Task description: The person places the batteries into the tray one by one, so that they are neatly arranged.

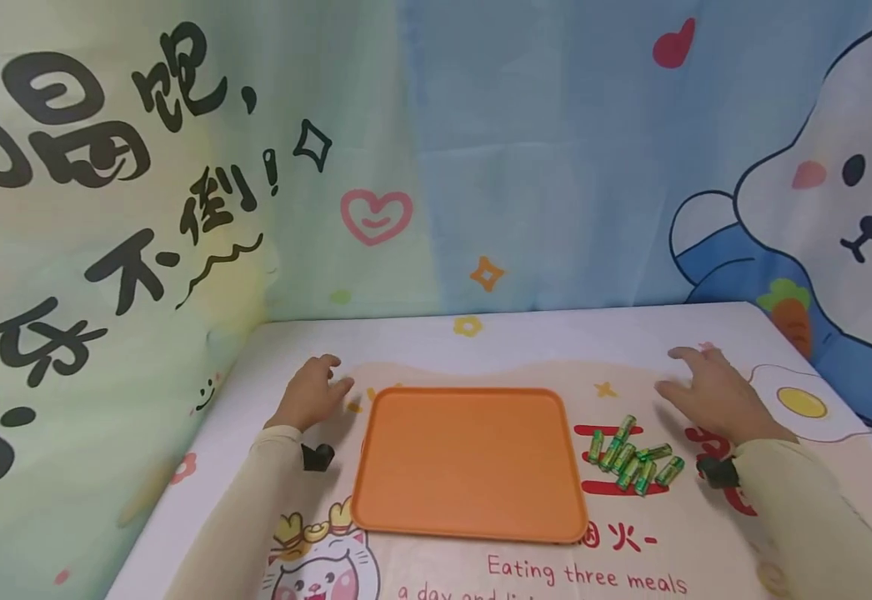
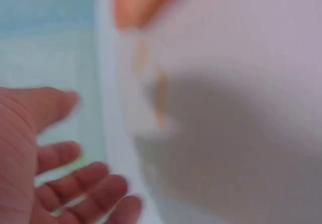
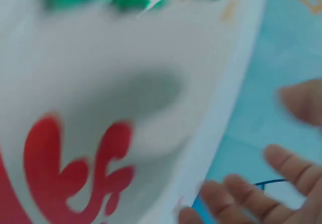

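An orange rectangular tray (image 1: 469, 467) lies flat on the table with nothing on it. Just right of it is a loose pile of several small shiny green cylinders (image 1: 631, 454) that look like batteries; part of the pile shows blurred at the top of the right wrist view. My left hand (image 1: 312, 392) hovers beyond the tray's left side, fingers loosely bent and holding nothing. In the left wrist view the tray's corner (image 2: 143, 5) is blurred. Right of the pile, my right hand (image 1: 717, 396) hangs over the table with its fingers spread, touching nothing.
A printed cloth covers the table (image 1: 578, 571), with red lettering, a cat and an egg drawn on it. Its far edge meets a printed curtain (image 1: 541, 167), which also hangs along the left side. Dark straps (image 1: 719, 472) sit at both wrists.
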Demonstrator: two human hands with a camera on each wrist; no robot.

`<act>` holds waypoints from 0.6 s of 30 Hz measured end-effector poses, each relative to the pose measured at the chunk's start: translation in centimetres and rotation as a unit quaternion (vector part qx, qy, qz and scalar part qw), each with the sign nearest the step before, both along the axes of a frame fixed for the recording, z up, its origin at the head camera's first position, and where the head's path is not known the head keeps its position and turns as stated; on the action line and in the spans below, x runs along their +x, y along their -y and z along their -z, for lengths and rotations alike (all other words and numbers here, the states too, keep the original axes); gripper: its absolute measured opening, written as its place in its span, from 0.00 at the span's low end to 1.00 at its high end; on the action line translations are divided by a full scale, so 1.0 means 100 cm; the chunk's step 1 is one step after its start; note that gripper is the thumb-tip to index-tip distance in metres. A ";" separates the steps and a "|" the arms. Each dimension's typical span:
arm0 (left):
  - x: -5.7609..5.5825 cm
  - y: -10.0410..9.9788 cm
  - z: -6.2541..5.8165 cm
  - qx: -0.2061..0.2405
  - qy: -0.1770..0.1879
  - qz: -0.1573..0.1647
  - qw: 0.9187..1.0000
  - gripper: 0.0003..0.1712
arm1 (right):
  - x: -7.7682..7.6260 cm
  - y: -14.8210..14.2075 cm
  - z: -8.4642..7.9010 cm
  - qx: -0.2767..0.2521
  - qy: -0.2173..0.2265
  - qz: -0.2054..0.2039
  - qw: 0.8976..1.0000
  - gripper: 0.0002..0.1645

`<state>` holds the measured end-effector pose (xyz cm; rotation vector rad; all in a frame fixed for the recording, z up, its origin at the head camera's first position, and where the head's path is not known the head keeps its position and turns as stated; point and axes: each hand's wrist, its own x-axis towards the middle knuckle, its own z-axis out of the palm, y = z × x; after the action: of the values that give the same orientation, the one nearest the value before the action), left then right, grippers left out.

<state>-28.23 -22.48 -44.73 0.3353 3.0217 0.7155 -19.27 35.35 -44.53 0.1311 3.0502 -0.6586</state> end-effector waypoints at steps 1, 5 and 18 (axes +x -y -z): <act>0.004 0.000 -0.003 0.020 0.018 -0.001 1.000 0.29 | 0.001 0.002 -0.003 -0.014 0.009 0.002 1.000 0.42; 0.021 -0.001 -0.010 0.085 0.081 -0.009 0.993 0.19 | 0.011 0.009 -0.010 -0.055 0.037 0.019 0.998 0.35; 0.051 -0.015 -0.004 0.156 0.157 -0.019 0.975 0.16 | 0.064 0.013 -0.012 -0.153 0.135 0.088 0.975 0.28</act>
<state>-23.13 -20.95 -44.34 0.1487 2.6251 1.1301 -12.84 34.08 -43.30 0.4465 2.6601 -1.0177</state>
